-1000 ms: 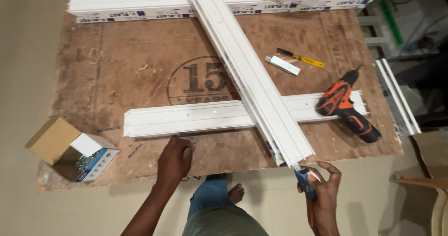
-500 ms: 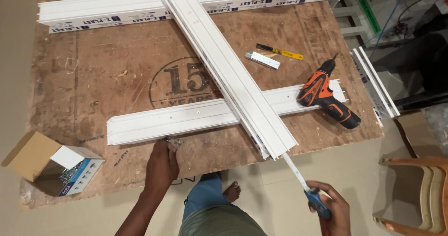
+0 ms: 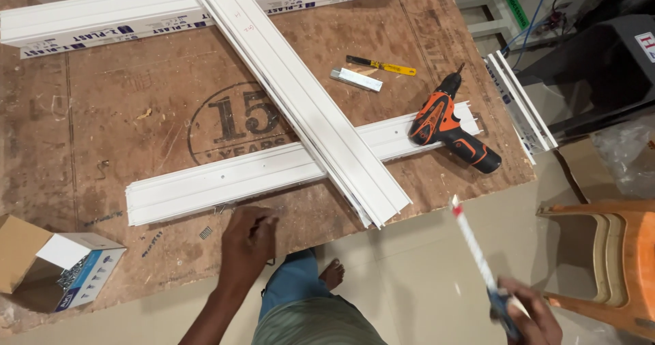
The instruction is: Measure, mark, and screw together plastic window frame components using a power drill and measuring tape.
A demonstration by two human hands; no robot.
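Plywood board (image 3: 123, 133) edge: left hand (image 3: 249, 239) pressing; right hand (image 3: 529, 314) grips, seemingly, tape measure (image 3: 477, 256).

One long channel strip (image 3: 300, 103) lies across another strip (image 3: 225, 178); the drill (image 3: 450, 123) rests at three o'clock, the screw box (image 3: 61, 270) at eight.

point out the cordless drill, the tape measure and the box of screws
cordless drill (image 3: 437, 118): head view, on its orange body
tape measure (image 3: 471, 239): head view, on the extended blade
box of screws (image 3: 85, 277): head view, on its open end
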